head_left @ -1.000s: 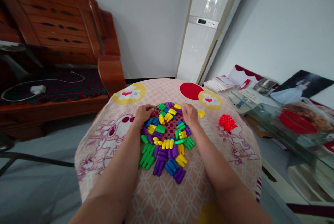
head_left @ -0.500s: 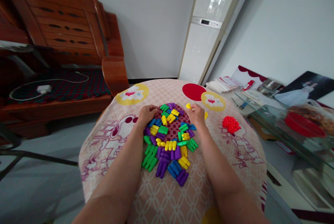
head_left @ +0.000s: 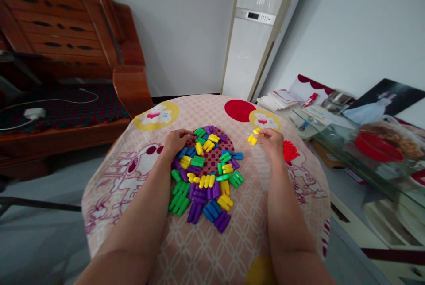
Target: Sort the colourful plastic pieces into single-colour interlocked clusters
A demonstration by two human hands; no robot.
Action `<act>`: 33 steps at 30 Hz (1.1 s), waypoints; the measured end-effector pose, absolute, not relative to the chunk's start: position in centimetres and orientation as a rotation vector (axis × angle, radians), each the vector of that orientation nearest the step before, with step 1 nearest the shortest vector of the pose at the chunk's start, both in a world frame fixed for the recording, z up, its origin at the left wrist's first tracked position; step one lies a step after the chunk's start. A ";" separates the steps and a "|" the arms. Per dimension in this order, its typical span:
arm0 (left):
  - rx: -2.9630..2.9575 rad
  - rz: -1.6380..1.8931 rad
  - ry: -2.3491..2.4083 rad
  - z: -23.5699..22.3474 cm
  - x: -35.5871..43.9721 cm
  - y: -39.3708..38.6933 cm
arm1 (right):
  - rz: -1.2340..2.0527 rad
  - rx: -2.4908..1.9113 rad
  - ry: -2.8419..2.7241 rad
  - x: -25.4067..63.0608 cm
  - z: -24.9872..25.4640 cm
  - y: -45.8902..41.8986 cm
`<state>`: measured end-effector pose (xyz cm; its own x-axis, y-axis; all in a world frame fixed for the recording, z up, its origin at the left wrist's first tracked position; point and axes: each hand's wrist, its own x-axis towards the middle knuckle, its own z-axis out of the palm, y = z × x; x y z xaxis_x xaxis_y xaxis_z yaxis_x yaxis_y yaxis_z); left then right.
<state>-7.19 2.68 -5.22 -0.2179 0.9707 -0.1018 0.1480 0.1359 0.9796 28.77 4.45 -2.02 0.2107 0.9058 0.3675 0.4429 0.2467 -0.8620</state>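
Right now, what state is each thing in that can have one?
Left hand, fingers bent, beside the coloured blocks.
Right hand, fingertips at a yellow block, grip unclear.
Coloured blocks, spread in a loose cluster.
Red knobbly piece, resting on the tablecloth.
White adapter, lying on the bench.
Cabinet display, dark.

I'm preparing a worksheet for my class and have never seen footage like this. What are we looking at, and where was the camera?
There is no machine here: these are a person's own bare hands, filmed by a camera worn on the head, looking forward and down. A round table with a patterned tablecloth bears many green, purple, blue and yellow plastic pieces, on and around a dark red checked circle. The left hand rests by the circle's edge. The right hand has a yellow piece at its fingertips; whether held or merely touched is hard to tell. A red knobbly cluster lies beside that wrist.
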 end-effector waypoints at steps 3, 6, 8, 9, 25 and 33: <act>1.126 1.203 1.531 -5.2 -7.1 2.6 | 0.483 -1.388 -1.509 28.8 -1.8 4.4; 1.136 1.198 1.530 -5.3 -7.1 2.6 | 0.394 -1.440 -1.664 28.3 -1.6 4.3; 1.152 1.197 1.532 -5.3 -7.2 2.6 | 0.297 -1.475 -1.785 27.7 -1.6 4.2; 1.161 1.198 1.532 -5.4 -7.3 2.6 | 0.241 -1.493 -1.847 27.4 -1.6 4.1; 1.228 1.149 1.587 -5.5 -7.5 2.8 | 0.009 -1.661 -1.590 27.0 -2.7 4.5; 1.225 1.173 1.591 -6.1 -7.6 3.2 | 0.064 -1.881 -1.691 24.0 -4.2 4.3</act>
<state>-7.62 3.20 -6.14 -0.2173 0.9748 -0.0507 0.2399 0.1036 0.9653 23.98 4.25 -4.17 0.1864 0.9183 0.3494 0.8893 -0.0066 -0.4572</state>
